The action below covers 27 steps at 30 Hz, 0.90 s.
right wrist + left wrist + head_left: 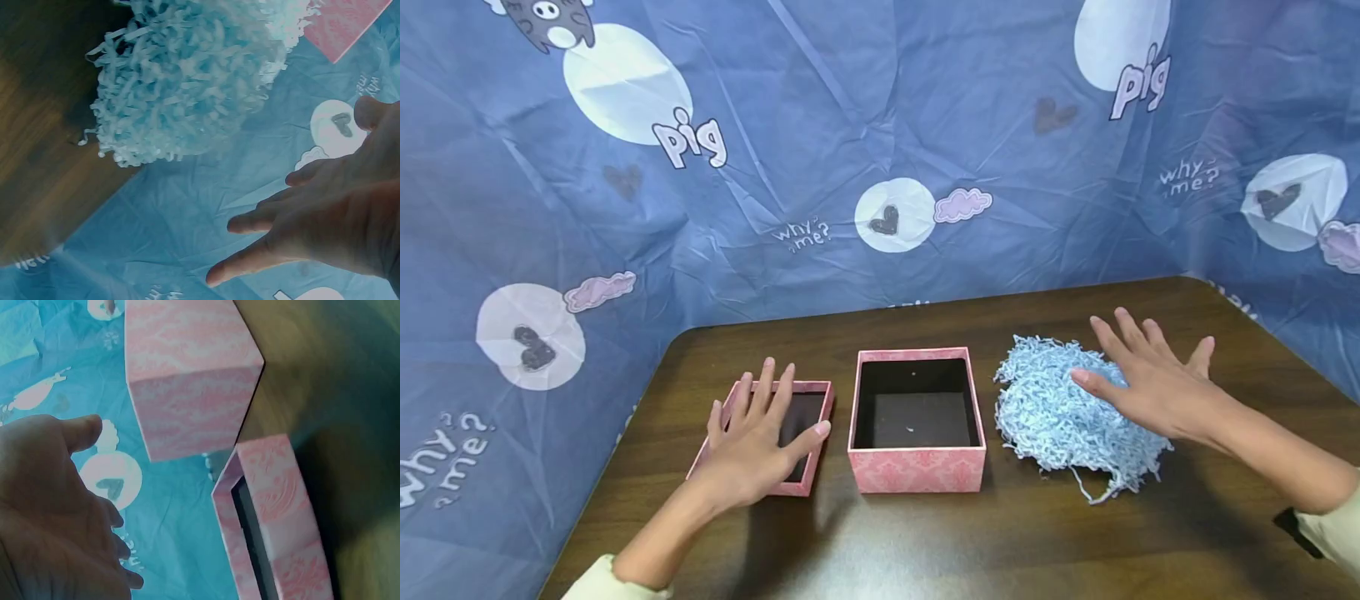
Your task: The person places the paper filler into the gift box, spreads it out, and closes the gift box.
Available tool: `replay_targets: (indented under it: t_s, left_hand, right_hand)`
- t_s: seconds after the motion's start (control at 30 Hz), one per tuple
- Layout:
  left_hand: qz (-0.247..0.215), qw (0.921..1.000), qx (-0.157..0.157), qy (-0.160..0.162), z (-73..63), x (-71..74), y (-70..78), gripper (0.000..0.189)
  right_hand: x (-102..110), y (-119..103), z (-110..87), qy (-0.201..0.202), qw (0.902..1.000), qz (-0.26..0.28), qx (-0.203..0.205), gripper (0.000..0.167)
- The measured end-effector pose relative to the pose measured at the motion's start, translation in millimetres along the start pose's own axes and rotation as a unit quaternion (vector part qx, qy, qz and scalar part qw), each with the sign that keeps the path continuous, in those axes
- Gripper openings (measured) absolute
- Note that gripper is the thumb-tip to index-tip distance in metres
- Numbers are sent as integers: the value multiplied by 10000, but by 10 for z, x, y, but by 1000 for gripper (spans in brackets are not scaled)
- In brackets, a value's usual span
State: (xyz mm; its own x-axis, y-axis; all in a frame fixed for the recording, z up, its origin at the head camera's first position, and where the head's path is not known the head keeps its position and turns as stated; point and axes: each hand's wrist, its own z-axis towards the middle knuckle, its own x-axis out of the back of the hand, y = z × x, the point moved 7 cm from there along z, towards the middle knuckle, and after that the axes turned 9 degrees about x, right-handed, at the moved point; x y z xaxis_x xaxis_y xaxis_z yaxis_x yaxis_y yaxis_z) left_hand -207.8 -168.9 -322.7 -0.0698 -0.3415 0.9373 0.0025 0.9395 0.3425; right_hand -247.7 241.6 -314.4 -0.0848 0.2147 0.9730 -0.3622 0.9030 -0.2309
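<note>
My left hand (747, 450), fingers spread, hovers over a shallow pink box lid (820, 437) lying hollow side up on the left of the table. In the left wrist view the lid (281, 506) stands apart from the palm. At the middle sits an open pink patterned box (917, 471) with a dark inside; a tiny pale scrap lies on its floor. On the right is a heap of light blue shredded paper (1052, 417). Above its right side my right hand (1161, 387) is held with fingers spread, holding nothing; the right wrist view shows the paper (187, 87) apart from the fingers.
The brown wooden table (925, 550) has rounded far corners. A blue cloth (820, 108) printed with pigs, hearts and clouds hangs behind it and at both sides. A loose strand of paper (1093, 492) trails toward the near edge.
</note>
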Motion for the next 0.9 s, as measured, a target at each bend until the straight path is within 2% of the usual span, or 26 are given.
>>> replay_targets:
  t_s: [0.2,0.3,0.4,0.5,0.67,0.8,0.9]
  left_hand:
    - [-399,9991,-152,76,-25,-93,102,89]
    - [-567,9981,-209,113,-36,-139,156,90]
    - [-930,9953,-224,167,-35,-163,203,90]
    - [-1460,9889,-177,229,-26,-167,240,88]
    - [-2131,9766,-203,218,-22,-185,306,82]
    - [-2372,9711,-226,154,-15,-224,348,81]
    - [-2431,9698,-178,119,-1,-260,359,81]
  right_hand:
    - [-70,137,21,-259,9995,9,-196,91]
    - [-65,193,38,-309,9989,-188,-305,93]
    - [-50,270,56,-273,9975,-519,-389,93]
    - [-52,360,85,-273,9956,-783,-428,94]
    - [-119,486,126,-452,9959,-661,-415,95]
    - [-173,539,141,-530,9969,-426,-396,97]
    - [-200,551,145,-543,9974,-280,-377,98]
